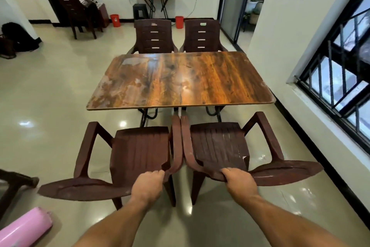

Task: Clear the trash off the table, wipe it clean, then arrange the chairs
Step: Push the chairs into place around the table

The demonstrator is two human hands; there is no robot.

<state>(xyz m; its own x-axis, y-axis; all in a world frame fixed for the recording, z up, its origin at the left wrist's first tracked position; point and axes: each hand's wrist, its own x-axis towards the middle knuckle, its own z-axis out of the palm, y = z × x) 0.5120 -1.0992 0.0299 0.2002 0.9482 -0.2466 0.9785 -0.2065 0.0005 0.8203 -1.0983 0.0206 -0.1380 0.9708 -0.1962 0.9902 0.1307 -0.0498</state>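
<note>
A: What's at the far left?

B: A pink roll [26,228], smooth and tube-shaped, lying low in the corner of the view. It plays no part in this step.

A: And the chairs?

B: 2 dark brown moulded plastic armchairs stand side by side on the glossy floor [60,106], facing the worktop [180,80], their inner armrests touching. The left hand [149,183] has its fingers curled over the top edge of the left chair [138,152], at the inner end of the backrest.

A: Why there?

B: I'd say the 2 grips sit close together so both chairs can be pushed in as a pair. The right hand [238,180] clamps the backrest edge of the right chair [218,146] the same way, fingers wrapped over the rim. That seat is ribbed, with a cracked patch near its back corner.

A: Where do they stand against the worktop?

B: Just short of its near edge, seats not yet tucked under. The top is a rounded rectangle of shiny wood-grain laminate, paler and blotchy on its left side. 2 far chairs [153,35] sit snug against the opposite edge, so this looks like the last pair to line up.

A: Further right?

B: A barred window [340,70] in the white wall.
</note>
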